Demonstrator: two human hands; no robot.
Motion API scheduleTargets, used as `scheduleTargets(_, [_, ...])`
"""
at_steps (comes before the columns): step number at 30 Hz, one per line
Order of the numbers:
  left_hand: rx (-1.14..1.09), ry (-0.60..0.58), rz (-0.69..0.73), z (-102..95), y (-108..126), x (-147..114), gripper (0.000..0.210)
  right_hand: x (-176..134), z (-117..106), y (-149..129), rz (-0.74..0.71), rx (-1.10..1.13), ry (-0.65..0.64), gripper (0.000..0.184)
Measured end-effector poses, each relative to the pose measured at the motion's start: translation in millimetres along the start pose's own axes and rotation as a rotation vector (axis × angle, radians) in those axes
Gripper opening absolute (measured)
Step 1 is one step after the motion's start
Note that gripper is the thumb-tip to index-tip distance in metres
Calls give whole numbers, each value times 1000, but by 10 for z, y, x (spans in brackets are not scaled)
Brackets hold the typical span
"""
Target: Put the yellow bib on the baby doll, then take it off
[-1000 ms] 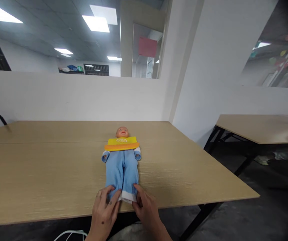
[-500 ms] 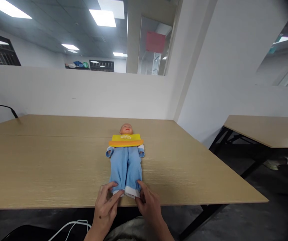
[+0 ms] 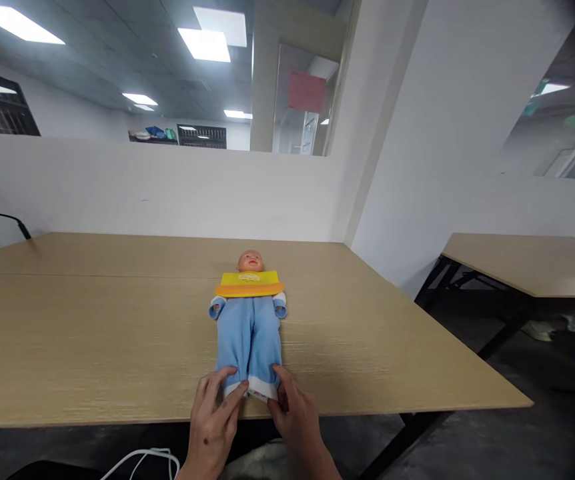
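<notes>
We find the doll (image 3: 250, 261) face up on the table (image 3: 117, 333), lower end at the near edge; a yellow-and-orange bib (image 3: 250, 285) covers its chest; the left hand (image 3: 212, 420) and right hand (image 3: 297, 410), fingers parted and curled, touch the trouser cuffs (image 3: 263, 388); we cannot tell whether either pinches cloth.

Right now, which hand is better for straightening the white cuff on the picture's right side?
Probably the right hand: its fingers are by the outer edge of that white cuff. The left hand is mainly at the other trouser leg.
</notes>
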State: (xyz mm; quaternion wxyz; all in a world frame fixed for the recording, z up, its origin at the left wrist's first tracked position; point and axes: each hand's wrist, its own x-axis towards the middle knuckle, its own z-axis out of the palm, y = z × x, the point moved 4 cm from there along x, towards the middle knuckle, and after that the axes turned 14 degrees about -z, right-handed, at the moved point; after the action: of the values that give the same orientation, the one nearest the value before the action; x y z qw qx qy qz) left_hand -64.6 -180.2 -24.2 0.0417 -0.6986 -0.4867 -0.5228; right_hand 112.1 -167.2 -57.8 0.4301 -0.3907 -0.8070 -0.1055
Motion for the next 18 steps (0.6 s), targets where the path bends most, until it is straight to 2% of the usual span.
scheduleTargets(4, [-37,2,3,-40,19,15,32,-13,11,9,3,-1,-3,54])
scheduleTargets(8, [-15,140,-24,-58,96,-72,22,-10,11,9,4,-10,-11,54])
scheduleTargets(10, [-26,168,-5,-40,158,-165,16,-5,12,11,8,-10,-15,54])
scheduleTargets(13, [-35,114,-12,19,191,-292,11,-3,15,14,6,-6,-4,54])
scheduleTargets(18, [137,35,-145,94,44,-338,21,-17,19,19,0,7,11,52])
